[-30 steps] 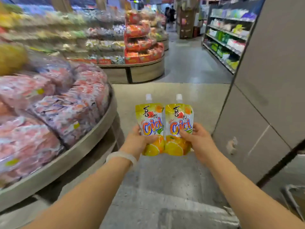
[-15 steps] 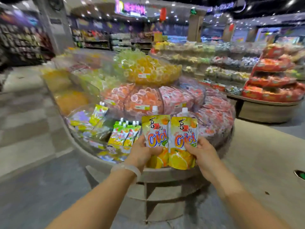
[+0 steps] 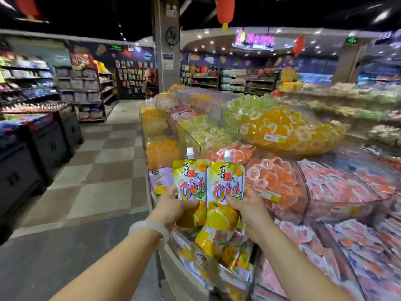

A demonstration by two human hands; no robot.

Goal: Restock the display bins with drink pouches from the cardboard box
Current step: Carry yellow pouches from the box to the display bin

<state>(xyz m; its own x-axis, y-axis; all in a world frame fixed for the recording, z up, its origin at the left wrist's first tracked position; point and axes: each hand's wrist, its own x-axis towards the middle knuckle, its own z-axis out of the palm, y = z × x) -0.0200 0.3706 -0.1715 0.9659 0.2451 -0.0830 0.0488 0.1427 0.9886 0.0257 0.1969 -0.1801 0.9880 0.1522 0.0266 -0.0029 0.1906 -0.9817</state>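
The cardboard box is nowhere in the frame. The lower right of the frame is blurred, so the pink packets (image 3: 358, 257) there read only as wrapped sweets, and the bins run off the right and bottom edges. Both forearms enter from the bottom edge, elbows out of view. The palms are hidden behind the pouches and only thumbs and finger edges show.

Centre right, a tiered display (image 3: 173, 257) of clear bins fills the frame: yellow jelly cups (image 3: 288, 129) heaped in an upper bin, pale green ones (image 3: 251, 105) behind them, orange-pink cups (image 3: 273, 177) in the bin below. At the left of the frame, a checkered floor (image 3: 104, 161) leads to dark shelving (image 3: 84, 92), and a pillar (image 3: 166, 46) rises at upper centre with red lanterns (image 3: 225, 9) at the top edge.

At lower centre, the left hand (image 3: 173, 205), with a pale bangle (image 3: 149, 231) on the wrist, is closed around the lower left side of 1 drink pouch (image 3: 191, 181). The right hand (image 3: 249, 205) is closed around the lower right side of a 2nd pouch (image 3: 225, 185). Both pouches stand upright, white caps up, edges touching or slightly overlapping, held over the display's near rim. Directly beneath them, more yellow pouches (image 3: 214, 242) lie in a low bin, partly covered by the held pair.
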